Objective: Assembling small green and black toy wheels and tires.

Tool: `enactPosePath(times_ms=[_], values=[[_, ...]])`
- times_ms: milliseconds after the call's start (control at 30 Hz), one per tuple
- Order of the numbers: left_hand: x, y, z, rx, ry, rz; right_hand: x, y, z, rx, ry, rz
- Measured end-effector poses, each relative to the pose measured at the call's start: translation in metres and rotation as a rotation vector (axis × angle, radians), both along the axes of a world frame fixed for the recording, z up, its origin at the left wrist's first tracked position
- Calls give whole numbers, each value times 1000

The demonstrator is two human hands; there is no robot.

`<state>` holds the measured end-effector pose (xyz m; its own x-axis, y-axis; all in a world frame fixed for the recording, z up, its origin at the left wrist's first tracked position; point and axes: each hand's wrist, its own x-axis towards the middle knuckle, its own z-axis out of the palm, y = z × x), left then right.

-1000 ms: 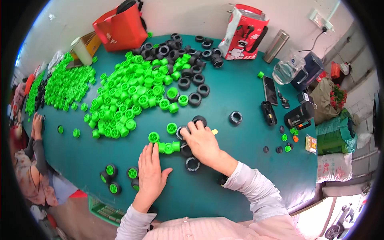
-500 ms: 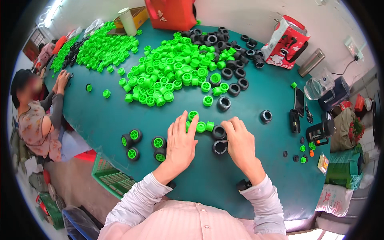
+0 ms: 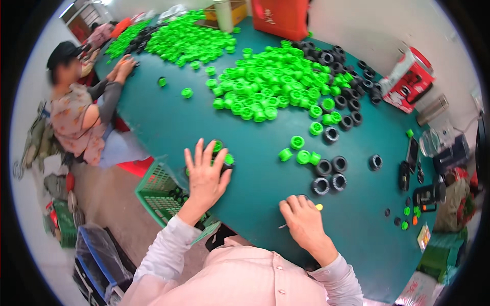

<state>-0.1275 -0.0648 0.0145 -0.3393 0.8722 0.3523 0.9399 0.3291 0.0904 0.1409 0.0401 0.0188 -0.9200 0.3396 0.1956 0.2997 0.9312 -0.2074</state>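
Left hand now over the assembled wheels, loose parts released

Half a second ago both hands stood around the loose pieces; now they have parted. The left hand (image 3: pixel 206 176) has gone left to the assembled wheels (image 3: pixel 218 146), green hubs ringed in black, by the left edge of the tabletop (image 3: pixel 255 199). Its grip is spread, palm down over them; two green faces show past the fingers, and how many more lie beneath I cannot tell. Just below that edge is the green mesh basket (image 3: pixel 162 203), with dark and green pieces inside, too small to make out well.

The right hand (image 3: pixel 306 223) has drawn to the near side of the tabletop, off the tires. Its grip is curled around a slim tool (image 3: pixel 319 207): the yellow end sticks out on the right, a thin metal tip on the left. A dark bit shows behind the knuckles, unclear.

Between the hands and the big green hub pile (image 3: pixel 270 86) at the far side, four loose tires (image 3: pixel 320 193) now sit uncovered in a cluster, with a few loose hubs (image 3: pixel 303 157) just to their left. Neither hand touches these, so work on the loose parts seems paused, attention having passed to the assembled wheels.
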Motion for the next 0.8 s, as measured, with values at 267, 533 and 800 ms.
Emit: enactPosePath(times_ms=[267, 533, 800], values=[[-56, 19, -20, 64, -115, -295, -2, -8, -3, 29, 19, -63], [-67, -10, -16, 201, -29, -181, -4, -9, -7, 3, 51, -97], [-116, -81, -19, 514, -144, 259, -18, -5, -6, -42, 10, -164]])
